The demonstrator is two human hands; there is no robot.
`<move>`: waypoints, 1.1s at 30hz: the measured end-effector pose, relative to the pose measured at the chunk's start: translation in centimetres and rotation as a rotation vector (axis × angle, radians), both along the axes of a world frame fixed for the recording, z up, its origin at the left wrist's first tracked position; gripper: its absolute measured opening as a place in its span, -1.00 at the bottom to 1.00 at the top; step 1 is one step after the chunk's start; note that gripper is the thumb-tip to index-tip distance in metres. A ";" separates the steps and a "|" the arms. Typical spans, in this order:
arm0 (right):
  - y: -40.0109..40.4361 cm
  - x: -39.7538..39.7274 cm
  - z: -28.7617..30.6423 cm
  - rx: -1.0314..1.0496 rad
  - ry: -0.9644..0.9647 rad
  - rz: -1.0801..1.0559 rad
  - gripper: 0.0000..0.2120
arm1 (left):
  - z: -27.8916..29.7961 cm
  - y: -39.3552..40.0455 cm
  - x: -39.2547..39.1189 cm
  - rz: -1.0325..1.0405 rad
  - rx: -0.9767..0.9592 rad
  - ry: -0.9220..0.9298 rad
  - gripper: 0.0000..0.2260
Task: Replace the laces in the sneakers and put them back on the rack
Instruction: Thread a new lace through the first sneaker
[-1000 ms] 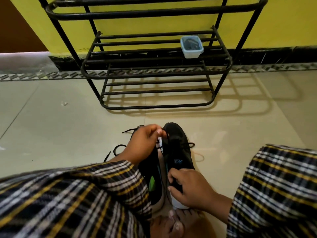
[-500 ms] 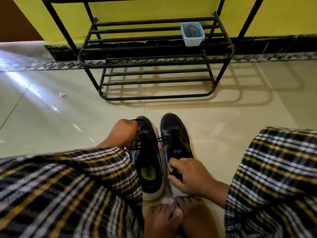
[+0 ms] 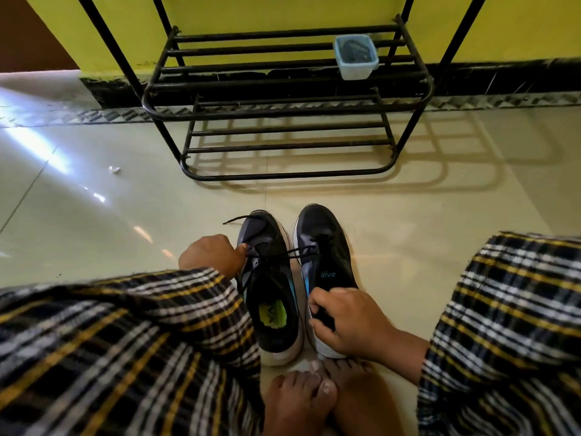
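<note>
While L hand (image 3: pixel 211 253) pinches lace (image 3: pixel 276 255) | R hand (image 3: pixel 347 319) grips R sneaker (image 3: pixel 323 262) heel

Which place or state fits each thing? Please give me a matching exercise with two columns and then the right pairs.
Things:
1. plastic container
2. left hand
3. right hand
4. paper scrap

Places or states:
A. grips the heel of the right sneaker
B. lies on the floor, left of the shoe rack
C. pinches a black lace
D. stands on a rack shelf

Pairs: 1-D, 2-C, 3-A, 4-B
</note>
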State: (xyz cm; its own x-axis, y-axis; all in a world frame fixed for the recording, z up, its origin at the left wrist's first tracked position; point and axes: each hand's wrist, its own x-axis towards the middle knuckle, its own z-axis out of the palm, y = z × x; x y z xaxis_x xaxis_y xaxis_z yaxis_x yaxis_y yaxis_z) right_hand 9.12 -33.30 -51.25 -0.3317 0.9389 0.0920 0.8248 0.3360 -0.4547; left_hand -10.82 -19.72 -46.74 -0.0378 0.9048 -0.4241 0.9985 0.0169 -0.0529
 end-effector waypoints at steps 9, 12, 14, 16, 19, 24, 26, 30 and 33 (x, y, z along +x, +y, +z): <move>0.0 -0.2 0.0 -0.034 0.020 -0.013 -0.83 | -0.1 0.3 2.2 -0.320 0.212 -0.302 -0.66; -0.1 -0.1 -0.1 -0.087 -0.004 -0.014 -0.81 | -0.7 0.2 3.7 -0.446 0.111 -0.238 -0.64; -0.1 0.1 -0.3 -0.136 -0.021 -0.006 -0.79 | -1.3 -0.2 4.5 -0.510 0.040 -0.199 -0.62; -0.1 0.1 -0.4 -0.151 -0.027 0.004 -0.77 | -1.8 -0.5 4.8 -0.551 -0.025 -0.195 -0.64; 0.0 0.1 -0.2 -0.140 -0.013 0.003 -0.77 | -2.1 -0.3 4.8 -0.545 -0.030 -0.245 -0.73; 0.0 0.1 0.2 -0.132 0.075 0.011 -0.78 | -0.1 0.1 4.4 -0.273 0.037 -0.591 -0.73; 0.1 0.1 0.6 -0.149 0.128 0.021 -0.77 | 1.0 0.2 4.4 -0.159 0.037 -0.675 -0.66; 0.1 0.3 1.1 -0.147 0.165 0.044 -0.67 | 3.4 0.5 4.6 0.152 -0.163 -0.907 -0.68; 0.5 0.4 1.9 -0.100 0.301 -0.065 -0.70 | 5.1 0.3 5.1 0.407 -0.428 -1.222 -0.74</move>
State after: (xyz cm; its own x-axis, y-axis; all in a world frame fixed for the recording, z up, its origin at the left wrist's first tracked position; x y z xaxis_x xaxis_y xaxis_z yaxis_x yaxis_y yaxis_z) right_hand 9.51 -32.76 -49.31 -0.2423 0.9667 0.0828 0.6666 0.2279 -0.7097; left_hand -5.76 -19.41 -41.61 0.3310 0.7100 -0.6216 0.3391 0.5253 0.7804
